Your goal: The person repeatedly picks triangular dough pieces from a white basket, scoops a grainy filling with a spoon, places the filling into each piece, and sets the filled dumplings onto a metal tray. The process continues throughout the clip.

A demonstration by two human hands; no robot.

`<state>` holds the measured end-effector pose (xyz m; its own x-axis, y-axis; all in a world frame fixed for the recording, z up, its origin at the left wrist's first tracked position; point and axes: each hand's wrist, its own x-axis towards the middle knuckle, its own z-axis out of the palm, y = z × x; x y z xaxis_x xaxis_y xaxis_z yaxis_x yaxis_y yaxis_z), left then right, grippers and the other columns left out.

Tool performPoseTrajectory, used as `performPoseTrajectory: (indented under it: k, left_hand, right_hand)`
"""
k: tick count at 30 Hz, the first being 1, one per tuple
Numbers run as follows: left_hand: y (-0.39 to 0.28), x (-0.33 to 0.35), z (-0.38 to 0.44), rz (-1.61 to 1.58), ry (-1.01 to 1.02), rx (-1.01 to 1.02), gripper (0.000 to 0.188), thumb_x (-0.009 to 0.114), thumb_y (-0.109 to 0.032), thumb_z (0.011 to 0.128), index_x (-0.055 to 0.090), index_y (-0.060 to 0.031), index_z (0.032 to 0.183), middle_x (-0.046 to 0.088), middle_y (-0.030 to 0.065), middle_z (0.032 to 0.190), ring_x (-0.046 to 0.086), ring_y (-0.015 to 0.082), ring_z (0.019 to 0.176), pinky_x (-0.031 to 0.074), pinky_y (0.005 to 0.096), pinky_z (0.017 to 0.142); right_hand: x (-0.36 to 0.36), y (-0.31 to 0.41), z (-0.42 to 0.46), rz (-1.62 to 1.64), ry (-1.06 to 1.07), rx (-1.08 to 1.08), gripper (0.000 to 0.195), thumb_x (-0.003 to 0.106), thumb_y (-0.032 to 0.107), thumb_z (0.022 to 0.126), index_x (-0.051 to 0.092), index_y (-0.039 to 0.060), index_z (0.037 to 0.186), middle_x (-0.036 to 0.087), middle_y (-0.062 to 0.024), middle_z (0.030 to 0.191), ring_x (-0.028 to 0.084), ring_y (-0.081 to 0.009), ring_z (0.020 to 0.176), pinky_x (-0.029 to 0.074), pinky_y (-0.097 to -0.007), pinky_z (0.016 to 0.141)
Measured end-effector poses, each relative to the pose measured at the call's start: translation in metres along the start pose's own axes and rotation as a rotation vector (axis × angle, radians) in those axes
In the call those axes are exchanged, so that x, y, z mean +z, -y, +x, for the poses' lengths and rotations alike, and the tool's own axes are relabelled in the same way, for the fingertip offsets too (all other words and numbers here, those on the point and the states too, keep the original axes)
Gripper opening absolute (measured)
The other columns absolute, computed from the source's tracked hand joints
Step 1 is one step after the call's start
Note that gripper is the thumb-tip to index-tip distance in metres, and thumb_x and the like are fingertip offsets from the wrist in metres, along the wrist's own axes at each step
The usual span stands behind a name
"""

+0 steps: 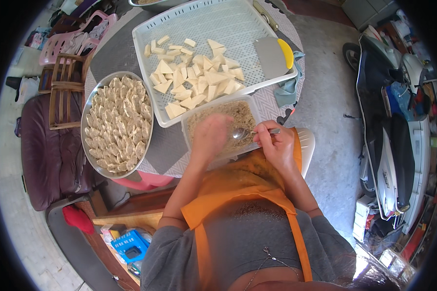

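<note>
A metal spoon (239, 133) is gripped by its handle in my right hand (275, 142), its bowl over the brown crumbly filling (240, 109) in a clear plastic container (185, 134). Blurred, my left hand (214, 132) is above the same container's left half; whether it holds anything cannot be told. Behind stands a white perforated tray (204, 22) with a heap of pale tofu-like triangles and blocks (200, 78). A metal scraper with a yellow grip (273, 56) lies at its right end. To the left, a round metal tray (83, 131) holds rows of filled pale pieces (118, 123).
A teal cloth (287, 92) hangs at the right edge of the round table (167, 152). Part of another metal bowl (156, 5) shows at the back. A pink stool (149, 180) stands beneath, a wooden chair (67, 91) to the left, a scooter (389, 156) farther right.
</note>
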<state>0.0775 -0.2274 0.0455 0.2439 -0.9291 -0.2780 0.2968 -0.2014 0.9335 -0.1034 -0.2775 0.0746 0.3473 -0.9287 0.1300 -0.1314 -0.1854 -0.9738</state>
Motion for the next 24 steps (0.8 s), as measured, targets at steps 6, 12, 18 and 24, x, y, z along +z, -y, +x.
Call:
performPoseTrajectory:
  k: [6, 12, 18, 24]
  left_hand:
    - [0.003, 0.001, -0.002, -0.223, -0.012, -0.034, 0.041, 0.041, -0.034, 0.101, 0.043, -0.0095, 0.069, 0.035, -0.0016, 0.049, 0.032, 0.0074, 0.037, 0.021, 0.0218, 0.031]
    - [-0.005, 0.003, -0.006, -0.350, -0.045, -0.080, 0.036, 0.043, -0.023, 0.101, 0.045, -0.0115, 0.067, 0.041, -0.0034, 0.055, 0.039, 0.0072, 0.045, 0.029, 0.0216, 0.041]
    - [-0.003, 0.010, -0.003, -0.025, -0.084, 0.092, 0.035, 0.043, -0.024, 0.101, 0.046, -0.0115, 0.069, 0.045, -0.0021, 0.060, 0.043, 0.0075, 0.049, 0.032, 0.0214, 0.042]
    - [-0.005, -0.003, 0.000, -0.582, 0.037, -0.149, 0.041, 0.039, -0.034, 0.102, 0.049, -0.0094, 0.071, 0.047, 0.0010, 0.056, 0.041, 0.0105, 0.043, 0.029, 0.0215, 0.037]
  right_hand:
    - [-0.004, -0.002, -0.001, -0.001, -0.005, 0.008, 0.013, 0.058, 0.007, 0.092, 0.064, -0.0021, 0.085, 0.062, -0.0030, 0.062, 0.059, -0.0061, 0.057, 0.046, -0.0209, 0.051]
    - [-0.006, -0.001, -0.002, 0.005, 0.011, 0.014, 0.013, 0.057, 0.007, 0.091, 0.064, -0.0026, 0.085, 0.063, -0.0046, 0.064, 0.061, -0.0071, 0.058, 0.047, -0.0210, 0.052]
    - [-0.007, -0.001, -0.001, -0.017, 0.029, 0.006, 0.014, 0.056, 0.006, 0.091, 0.064, -0.0031, 0.084, 0.063, -0.0047, 0.065, 0.062, -0.0077, 0.059, 0.047, -0.0211, 0.051]
    - [-0.007, 0.000, -0.001, -0.009, 0.023, -0.012, 0.014, 0.056, 0.005, 0.091, 0.063, -0.0040, 0.083, 0.063, -0.0050, 0.066, 0.063, -0.0079, 0.060, 0.047, -0.0211, 0.050]
